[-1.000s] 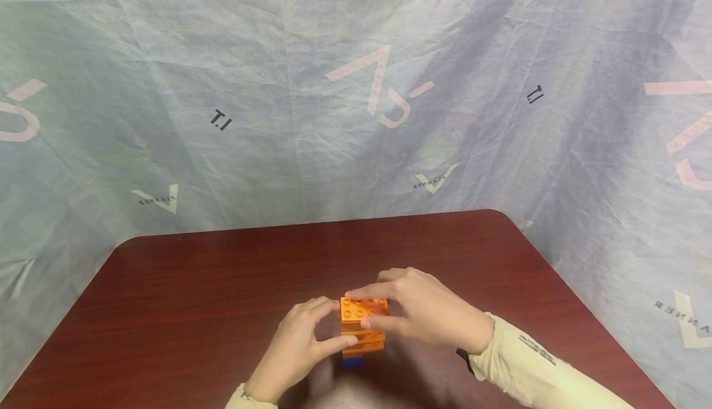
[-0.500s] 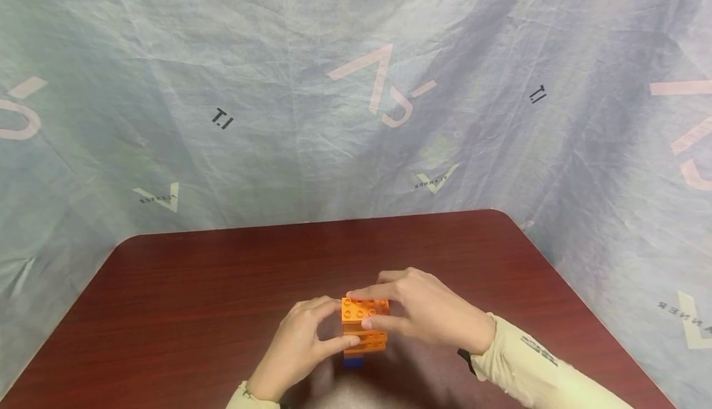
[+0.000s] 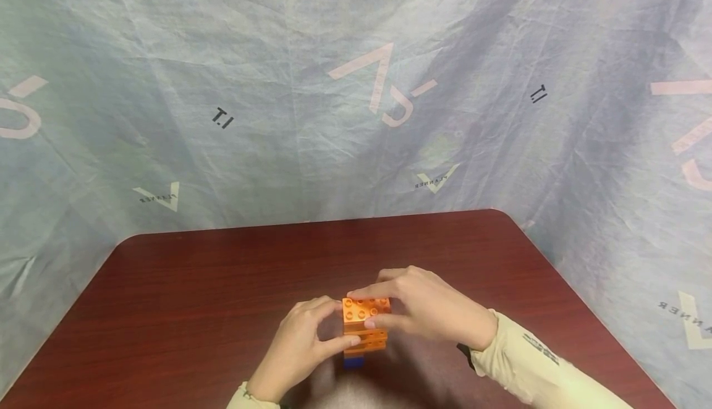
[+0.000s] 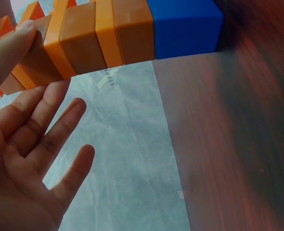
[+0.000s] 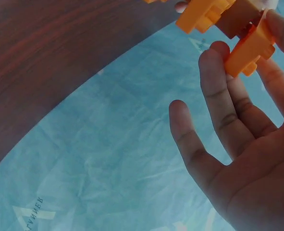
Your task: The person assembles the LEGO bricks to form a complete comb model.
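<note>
A tower of toy building bricks stands on the table in the head view, a blue brick (image 3: 353,362) at its base. Brown bricks (image 4: 84,47) and orange bricks (image 4: 109,33) alternate above it, the orange ones jutting out to one side. My left hand (image 3: 300,338) grips the tower from the left, thumb on the near side and fingers behind. From the right, my right hand (image 3: 425,307) pinches the studded orange brick (image 3: 353,317) at the top between thumb and fingers. Its little finger stays off the bricks in the right wrist view.
The dark red wooden table (image 3: 222,279) has rounded far corners. Grey printed cloth (image 3: 289,100) hangs behind it and along both sides. A shadow of the hands and tower falls on the near part of the tabletop.
</note>
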Demonstrator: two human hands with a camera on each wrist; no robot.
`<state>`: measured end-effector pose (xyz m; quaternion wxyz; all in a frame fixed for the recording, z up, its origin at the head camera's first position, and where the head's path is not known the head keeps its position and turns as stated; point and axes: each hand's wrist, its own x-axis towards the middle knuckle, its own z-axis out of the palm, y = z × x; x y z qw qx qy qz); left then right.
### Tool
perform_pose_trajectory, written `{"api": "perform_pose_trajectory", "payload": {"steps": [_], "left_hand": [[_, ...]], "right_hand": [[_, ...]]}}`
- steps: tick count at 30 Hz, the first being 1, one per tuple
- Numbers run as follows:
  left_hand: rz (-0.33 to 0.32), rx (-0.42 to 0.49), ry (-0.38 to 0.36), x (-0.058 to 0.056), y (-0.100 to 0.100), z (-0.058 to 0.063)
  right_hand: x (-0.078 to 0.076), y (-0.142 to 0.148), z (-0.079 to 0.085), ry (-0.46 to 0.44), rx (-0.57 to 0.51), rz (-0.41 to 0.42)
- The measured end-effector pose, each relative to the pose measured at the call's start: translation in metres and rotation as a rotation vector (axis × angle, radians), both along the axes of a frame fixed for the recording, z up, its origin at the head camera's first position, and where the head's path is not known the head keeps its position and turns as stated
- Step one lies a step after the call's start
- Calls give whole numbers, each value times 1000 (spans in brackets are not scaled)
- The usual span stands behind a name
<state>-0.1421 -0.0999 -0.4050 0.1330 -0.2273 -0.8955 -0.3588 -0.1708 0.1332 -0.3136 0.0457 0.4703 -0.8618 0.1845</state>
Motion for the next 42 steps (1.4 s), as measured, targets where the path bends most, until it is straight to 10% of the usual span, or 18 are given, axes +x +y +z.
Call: {"api": "perform_pose_trajectory", "payload": {"steps": [11,23,42], "left_hand": [[-2,-3,-5,1,0,2],[8,5,-40,2,1,3],[5,29,-26,3,2,-1]], "right_hand": [[2,-8,10,119,93,-12],[2,-5,8,-17,88,-47],[4,-1,-12,26,-34,-52]]}}
